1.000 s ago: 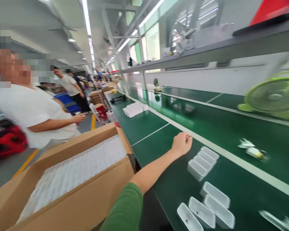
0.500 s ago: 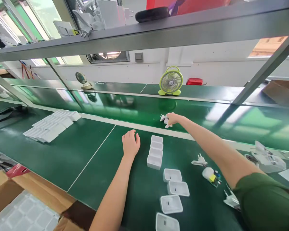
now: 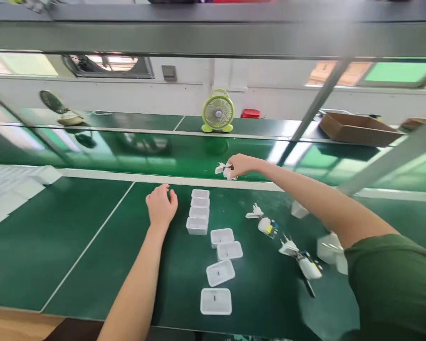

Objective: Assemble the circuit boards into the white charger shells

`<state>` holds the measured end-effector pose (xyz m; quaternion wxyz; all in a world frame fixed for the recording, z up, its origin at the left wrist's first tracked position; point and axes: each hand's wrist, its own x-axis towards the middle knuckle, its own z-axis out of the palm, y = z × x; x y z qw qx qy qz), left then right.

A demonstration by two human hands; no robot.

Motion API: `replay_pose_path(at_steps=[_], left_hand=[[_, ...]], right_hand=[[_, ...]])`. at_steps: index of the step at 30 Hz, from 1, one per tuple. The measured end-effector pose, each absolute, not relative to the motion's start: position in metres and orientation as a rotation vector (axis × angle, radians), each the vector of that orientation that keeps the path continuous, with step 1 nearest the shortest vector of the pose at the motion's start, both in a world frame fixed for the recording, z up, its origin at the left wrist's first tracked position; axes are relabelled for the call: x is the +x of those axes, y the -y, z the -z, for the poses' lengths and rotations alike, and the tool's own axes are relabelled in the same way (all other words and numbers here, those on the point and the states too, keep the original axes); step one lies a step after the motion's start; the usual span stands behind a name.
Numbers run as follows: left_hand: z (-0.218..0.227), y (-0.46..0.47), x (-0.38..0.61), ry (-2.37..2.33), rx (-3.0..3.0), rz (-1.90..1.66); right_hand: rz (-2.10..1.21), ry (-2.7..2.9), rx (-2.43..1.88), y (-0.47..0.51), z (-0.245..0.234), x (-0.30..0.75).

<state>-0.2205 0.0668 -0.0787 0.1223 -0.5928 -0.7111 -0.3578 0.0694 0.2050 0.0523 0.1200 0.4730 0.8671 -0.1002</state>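
Observation:
My right hand (image 3: 242,166) reaches out over the shiny green strip beyond the white line, its fingers closed on a white plug part (image 3: 223,169) with prongs. My left hand (image 3: 160,204) rests on the green table, holding nothing, with the thumb apart from loosely bent fingers. Right of it, several small white plastic boxes (image 3: 199,212) stand in a tight row. Nearer to me lie more separate boxes (image 3: 220,273), each with a small dark slot. On the right are a plug with a circuit board (image 3: 268,226) and a second plug assembly (image 3: 307,263) with a dark strip.
A green fan (image 3: 218,112) stands on the back ledge, with a red box (image 3: 250,113) beside it. White flat pieces (image 3: 14,189) lie stacked at left. A metal shelf beam (image 3: 199,40) crosses overhead. A cardboard box (image 3: 358,129) sits at the back right.
The view has swung to the right, bringing more of the right side into sight. My right hand still grips the plug part over the green strip; my left hand stays resting on the table.

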Motion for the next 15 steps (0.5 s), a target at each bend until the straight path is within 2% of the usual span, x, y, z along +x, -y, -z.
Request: replay_pose_path(at_steps=[5,9,12,15], left_hand=[[0.065,-0.071,-0.222,2.022,-1.715,1.145],[0.032,-0.060,-0.219,1.998,-1.605,1.256],[-0.003,-0.016,-0.193,1.944,-1.620,1.315],[-0.033,0.059,-0.142,1.777,-1.728,1.401]], right_hand=[[0.337,-2.569,1.529,-0.118,-0.086,0.175],[0.313,-2.593,1.724,-0.044,-0.107,0.265],[0.205,-2.556,1.951,0.003,-0.106,0.327],[0.237,-2.473,2.141,0.038,-0.083,0.372]])
